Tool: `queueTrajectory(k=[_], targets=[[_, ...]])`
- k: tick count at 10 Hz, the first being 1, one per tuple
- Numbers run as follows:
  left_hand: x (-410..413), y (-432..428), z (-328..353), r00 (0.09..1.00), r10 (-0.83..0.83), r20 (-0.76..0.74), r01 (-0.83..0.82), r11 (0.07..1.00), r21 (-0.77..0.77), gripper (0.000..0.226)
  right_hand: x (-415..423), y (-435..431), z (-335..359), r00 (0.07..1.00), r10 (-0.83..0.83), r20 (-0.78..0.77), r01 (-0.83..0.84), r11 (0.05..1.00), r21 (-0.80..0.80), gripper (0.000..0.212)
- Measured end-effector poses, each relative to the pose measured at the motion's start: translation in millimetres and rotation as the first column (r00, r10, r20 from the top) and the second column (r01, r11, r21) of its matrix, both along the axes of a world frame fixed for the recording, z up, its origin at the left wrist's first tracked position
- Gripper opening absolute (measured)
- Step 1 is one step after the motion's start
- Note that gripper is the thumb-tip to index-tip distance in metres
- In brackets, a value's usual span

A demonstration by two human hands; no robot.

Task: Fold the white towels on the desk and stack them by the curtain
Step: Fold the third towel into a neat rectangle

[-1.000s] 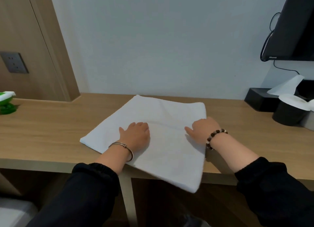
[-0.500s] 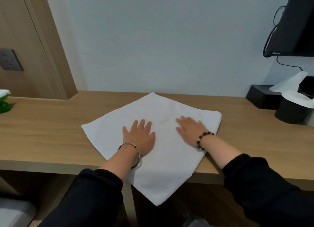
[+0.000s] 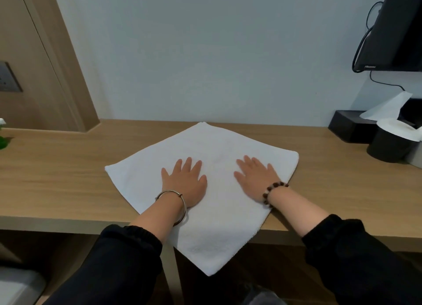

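A white towel (image 3: 212, 149) lies spread flat on the wooden desk (image 3: 57, 167), turned like a diamond. Its near corner hangs over the desk's front edge. My left hand (image 3: 186, 182) rests palm down on the towel's middle left, fingers straight and spread. My right hand (image 3: 255, 177) lies flat on the towel's right half, fingers straight. Neither hand grips the cloth. No curtain is in view.
A black tissue box (image 3: 351, 125) with a white tissue sticking up stands at the back right, beside a black cup (image 3: 388, 142) lined in white. A dark screen (image 3: 397, 28) hangs above them. A green object (image 3: 3, 139) sits at the far left edge.
The towel has turned and slid further onto the desk. Both hands went from curled on the cloth to lying flat, and have spread apart a little.
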State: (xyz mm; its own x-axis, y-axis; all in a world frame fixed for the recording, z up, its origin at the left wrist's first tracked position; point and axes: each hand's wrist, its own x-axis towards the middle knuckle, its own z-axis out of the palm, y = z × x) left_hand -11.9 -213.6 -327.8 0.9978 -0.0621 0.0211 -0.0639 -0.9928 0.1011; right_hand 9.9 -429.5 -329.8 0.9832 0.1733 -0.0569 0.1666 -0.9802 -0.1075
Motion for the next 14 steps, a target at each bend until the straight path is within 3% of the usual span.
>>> queueTrajectory(k=[1, 3, 5, 7, 8, 9, 10, 11, 14], targets=[[-1.6, -0.2, 1.1, 1.0, 0.0, -0.007, 0.0, 1.0, -0.002, 0.055, 15.5, -46.9, 12.4, 0.977, -0.213, 0.019, 0.214, 0.976, -0.03, 0.058], [-2.4, -1.5, 2.7, 1.0, 0.007, -0.012, -0.007, 1.0, -0.004, 0.055, 20.3, -60.0, 18.6, 0.935, -0.355, 0.005, 0.352, 0.928, -0.123, 0.065], [-1.1, 0.1, 1.2, 1.0, 0.008, -0.008, -0.008, 1.0, 0.0, 0.055, 2.5, -23.8, 8.9, 0.983, -0.176, -0.053, 0.175, 0.984, -0.031, 0.062], [3.4, 4.7, 0.6, 1.0, -0.018, -0.023, 0.018, 1.0, 0.017, 0.055, -2.3, -27.7, 9.2, 0.987, -0.15, -0.049, 0.149, 0.988, -0.03, 0.06], [3.9, 6.0, -1.0, 1.0, -0.016, -0.015, 0.016, 1.0, 0.016, 0.055, -1.9, -30.0, 8.8, 0.99, -0.127, 0.056, 0.127, 0.992, 0.004, 0.052], [4.5, 5.9, -2.1, 1.0, -0.012, -0.004, 0.013, 1.0, 0.014, 0.055, 7.4, -47.8, 12.3, 0.95, -0.247, 0.193, 0.227, 0.967, 0.119, 0.041], [4.3, 5.6, -2.5, 1.0, -0.011, 0.001, 0.011, 1.0, 0.017, 0.055, 20.5, -73.7, 15.3, 0.872, -0.475, 0.122, 0.429, 0.859, 0.278, 0.046], [4.0, 5.3, -3.2, 1.0, -0.013, 0.01, 0.012, 1.0, 0.013, 0.055, 37.3, -93.2, 18.6, 0.796, -0.603, 0.053, 0.558, 0.765, 0.322, 0.045], [4.6, 5.8, -4.5, 1.0, -0.014, 0.025, 0.014, 1.0, 0.004, 0.055, 47.4, -106.1, 30.5, 0.744, -0.668, -0.023, 0.602, 0.654, 0.458, 0.037]])
